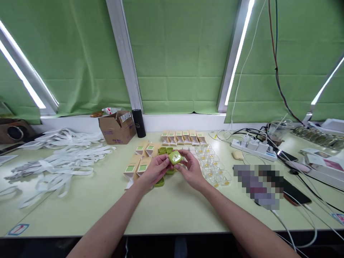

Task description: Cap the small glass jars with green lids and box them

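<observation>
Between my two hands is a small green square case [175,157] with rounded corners and a shiny top, held above the table. My left hand [158,167] pinches its left side with thumb and fingers. On the other side, the fingers of my right hand [191,168] grip its right edge. Beneath and behind my hands lie more green square cases [159,182], partly hidden by them. Clear plastic cups [215,165] with yellowish spots stand in rows just right of my right hand. Small tan boxes [130,170] with green labels stand left of my left hand.
More tan boxes [182,137] line up at the back. White straps [61,161] spread over the left side, near an open cardboard box [117,127] and a black cylinder [138,123]. A power strip [254,148], cables and phones [297,193] lie on the right.
</observation>
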Demonstrator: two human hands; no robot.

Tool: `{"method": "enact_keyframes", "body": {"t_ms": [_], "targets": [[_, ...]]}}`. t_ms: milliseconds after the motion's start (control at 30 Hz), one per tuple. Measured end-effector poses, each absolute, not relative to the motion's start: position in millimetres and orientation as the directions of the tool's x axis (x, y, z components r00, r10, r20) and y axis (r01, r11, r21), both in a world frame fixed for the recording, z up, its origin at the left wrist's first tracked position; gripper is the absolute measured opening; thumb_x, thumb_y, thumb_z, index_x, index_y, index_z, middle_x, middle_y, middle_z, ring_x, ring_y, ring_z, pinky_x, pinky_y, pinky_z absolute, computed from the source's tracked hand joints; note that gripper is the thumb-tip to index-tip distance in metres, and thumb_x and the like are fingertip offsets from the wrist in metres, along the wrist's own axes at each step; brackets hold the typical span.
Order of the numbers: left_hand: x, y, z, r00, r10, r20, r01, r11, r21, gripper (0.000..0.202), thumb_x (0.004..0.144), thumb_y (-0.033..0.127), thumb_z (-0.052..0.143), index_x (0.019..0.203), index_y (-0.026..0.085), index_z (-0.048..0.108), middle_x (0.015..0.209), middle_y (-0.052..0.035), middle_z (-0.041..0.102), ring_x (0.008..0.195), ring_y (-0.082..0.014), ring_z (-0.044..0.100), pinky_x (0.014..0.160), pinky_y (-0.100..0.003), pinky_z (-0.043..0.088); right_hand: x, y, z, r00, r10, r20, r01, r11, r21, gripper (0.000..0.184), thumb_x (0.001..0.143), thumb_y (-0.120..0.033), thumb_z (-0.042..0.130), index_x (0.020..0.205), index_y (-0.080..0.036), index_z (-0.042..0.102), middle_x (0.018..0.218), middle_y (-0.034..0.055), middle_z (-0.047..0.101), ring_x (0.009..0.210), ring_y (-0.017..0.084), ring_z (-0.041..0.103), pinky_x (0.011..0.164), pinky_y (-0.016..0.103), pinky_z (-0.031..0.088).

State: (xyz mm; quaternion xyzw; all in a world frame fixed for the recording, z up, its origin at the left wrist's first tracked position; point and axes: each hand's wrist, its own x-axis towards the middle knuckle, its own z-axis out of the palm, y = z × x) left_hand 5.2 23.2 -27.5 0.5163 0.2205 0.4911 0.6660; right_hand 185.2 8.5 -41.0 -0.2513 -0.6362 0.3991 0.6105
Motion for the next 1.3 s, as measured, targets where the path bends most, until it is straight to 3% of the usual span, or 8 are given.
{"method": "enact_keyframes", "body": {"t_ms": [100, 300, 500, 633, 733, 1033, 1133, 1300], "targets": [[7.0, 23.8, -29.8, 0.394, 0.891, 0.225, -0.398, -0.055, 0.916, 0.036, 0.079, 0.044, 0.089, 0.091, 0.013, 0.073, 0.086, -0.0063, 0.07, 0.078, -0.0143, 0.064, 0.077, -0.026, 0.051, 185.2, 8.0, -36.9, -0.149, 0.821, 0.552, -0.292, 0.497, -0.817, 0.047, 0.082, -0.045, 0.083, 0.117, -0.028, 0.056, 0.134, 0.0103, 0.068, 0.121, 0.026, 0.067, 0.099, 0.045, 0.061], [7.6, 22.4, -31.2, 0.223, 0.903, 0.368, -0.141, -0.344, 0.928, 0.034, 0.083, 0.043, 0.085, 0.098, 0.018, 0.068, 0.094, -0.005, 0.068, 0.087, -0.0176, 0.062, 0.079, -0.028, 0.049, 189.5, 8.0, -34.7, -0.139, 0.864, 0.484, -0.357, 0.413, -0.838, 0.054, 0.073, -0.051, 0.089, 0.11, -0.028, 0.057, 0.103, 0.0058, 0.073, 0.091, 0.024, 0.072, 0.081, 0.04, 0.063], [4.7, 7.2, -18.3, 0.179, 0.789, 0.587, 0.156, -0.612, 0.775, 0.05, 0.082, 0.022, 0.083, 0.129, 0.03, 0.07, 0.132, -0.0107, 0.064, 0.126, -0.0298, 0.053, 0.11, -0.042, 0.042, 185.5, 11.4, -43.4, -0.073, 0.866, 0.494, -0.285, 0.457, -0.843, 0.046, 0.079, -0.051, 0.086, 0.111, -0.026, 0.065, 0.103, 0.007, 0.069, 0.098, 0.023, 0.068, 0.078, 0.034, 0.061], [6.3, 8.9, -19.6, 0.209, 0.826, 0.523, 0.019, -0.538, 0.843, 0.039, 0.081, 0.02, 0.083, 0.119, 0.028, 0.077, 0.131, -0.0111, 0.065, 0.129, -0.0316, 0.054, 0.113, -0.046, 0.043, 184.8, 12.1, -43.2, -0.071, 0.864, 0.498, -0.226, 0.472, -0.852, 0.042, 0.086, -0.057, 0.077, 0.111, -0.025, 0.068, 0.102, 0.0082, 0.071, 0.096, 0.024, 0.069, 0.076, 0.035, 0.061], [4.7, 16.8, -24.1, 0.172, 0.902, 0.396, -0.235, -0.353, 0.906, 0.051, 0.079, 0.028, 0.088, 0.127, 0.024, 0.072, 0.13, -0.0114, 0.068, 0.12, -0.0276, 0.062, 0.105, -0.04, 0.05, 191.1, 12.8, -39.1, -0.005, 0.867, 0.498, -0.196, 0.487, -0.851, 0.038, 0.095, -0.058, 0.065, 0.11, -0.024, 0.069, 0.098, 0.0086, 0.073, 0.091, 0.024, 0.07, 0.072, 0.035, 0.06], [-6.5, 24.3, -21.1, 0.156, 0.946, 0.282, -0.606, -0.134, 0.784, 0.035, 0.081, 0.028, 0.088, 0.111, 0.019, 0.072, 0.119, -0.0094, 0.072, 0.1, -0.0195, 0.068, 0.087, -0.031, 0.055, 203.8, 21.3, -43.9, 0.188, 0.808, 0.559, 0.151, 0.538, -0.829, 0.019, 0.097, -0.041, 0.062, 0.099, -0.024, 0.07, 0.082, 0.0052, 0.071, 0.072, 0.022, 0.064, 0.061, 0.033, 0.05], [-8.9, 27.4, -21.4, 0.145, 0.958, 0.247, -0.656, -0.094, 0.749, 0.036, 0.082, 0.026, 0.088, 0.111, 0.019, 0.07, 0.124, -0.0102, 0.071, 0.098, -0.0173, 0.068, 0.086, -0.03, 0.055, 206.4, 21.0, -45.1, 0.122, 0.711, 0.692, 0.408, 0.6, -0.688, 0.011, 0.096, -0.027, 0.059, 0.096, -0.024, 0.069, 0.085, 0.0059, 0.072, 0.077, 0.024, 0.062, 0.068, 0.037, 0.049], [-11.6, 31.2, -23.9, 0.116, 0.97, 0.215, -0.694, -0.075, 0.716, 0.033, 0.08, 0.024, 0.088, 0.106, 0.018, 0.067, 0.121, -0.01, 0.071, 0.096, -0.0182, 0.068, 0.086, -0.033, 0.055, 207.8, 19.5, -48.7, -0.226, 0.569, 0.791, 0.726, 0.639, -0.252, 0.016, 0.087, -0.01, 0.062, 0.086, -0.023, 0.07, 0.083, 0.0077, 0.073, 0.087, 0.028, 0.057, 0.077, 0.043, 0.044]]}}
